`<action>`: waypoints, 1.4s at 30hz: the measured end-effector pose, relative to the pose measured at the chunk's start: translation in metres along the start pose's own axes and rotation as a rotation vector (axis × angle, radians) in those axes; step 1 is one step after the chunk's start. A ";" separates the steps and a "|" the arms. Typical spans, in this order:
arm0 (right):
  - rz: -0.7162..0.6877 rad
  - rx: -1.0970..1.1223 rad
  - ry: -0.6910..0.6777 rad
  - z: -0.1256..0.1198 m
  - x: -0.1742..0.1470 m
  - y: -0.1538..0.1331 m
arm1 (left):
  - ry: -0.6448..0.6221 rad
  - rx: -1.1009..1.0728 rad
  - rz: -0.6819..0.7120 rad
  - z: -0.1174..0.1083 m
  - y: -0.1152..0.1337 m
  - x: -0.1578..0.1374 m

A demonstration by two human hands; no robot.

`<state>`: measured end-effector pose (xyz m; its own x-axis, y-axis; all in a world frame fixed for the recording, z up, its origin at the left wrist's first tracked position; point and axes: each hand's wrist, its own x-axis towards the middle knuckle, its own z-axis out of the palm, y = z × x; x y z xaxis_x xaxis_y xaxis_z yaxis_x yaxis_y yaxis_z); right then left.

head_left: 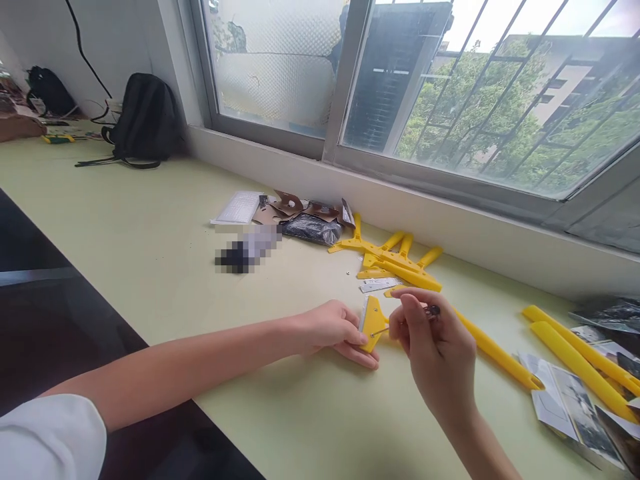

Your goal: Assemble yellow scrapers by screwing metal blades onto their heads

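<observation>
My left hand (336, 328) is closed on the lower edge of a yellow scraper head (373, 319), thumb on top and fingers beneath, close to the tabletop. A thin blade runs along the head's left side, and a screw shows near its top. In my right hand (443, 350) is a screwdriver (382, 331), its shaft slanting left so the tip meets the lower part of the head. Most of its handle is hidden by my fingers. A long yellow handle (500, 352) emerges behind my right hand; whether it joins the scraper head I cannot tell.
Several yellow scraper parts (400, 260) lie piled beyond my hands, beside pale blade strips (380, 285). Black plastic packaging (311, 229) and a white packet (237, 207) sit near the window wall. More yellow handles (575, 360) rest on printed cards at right. A black backpack (145, 120) stands far left.
</observation>
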<state>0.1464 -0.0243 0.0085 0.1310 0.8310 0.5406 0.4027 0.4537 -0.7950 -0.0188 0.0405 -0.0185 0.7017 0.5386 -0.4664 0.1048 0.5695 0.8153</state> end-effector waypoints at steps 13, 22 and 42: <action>0.109 0.141 0.094 -0.010 -0.012 -0.015 | 0.018 0.026 -0.011 0.003 0.005 -0.004; 0.017 0.209 0.040 -0.003 -0.017 -0.022 | 0.004 0.066 0.009 0.000 0.002 -0.001; -0.065 0.155 0.284 -0.003 -0.015 -0.028 | 0.008 0.018 -0.004 0.001 0.001 0.000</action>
<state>0.1362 -0.0509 0.0236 0.3658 0.6856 0.6294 0.2784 0.5647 -0.7769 -0.0175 0.0402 -0.0177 0.6953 0.5417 -0.4724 0.1203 0.5602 0.8196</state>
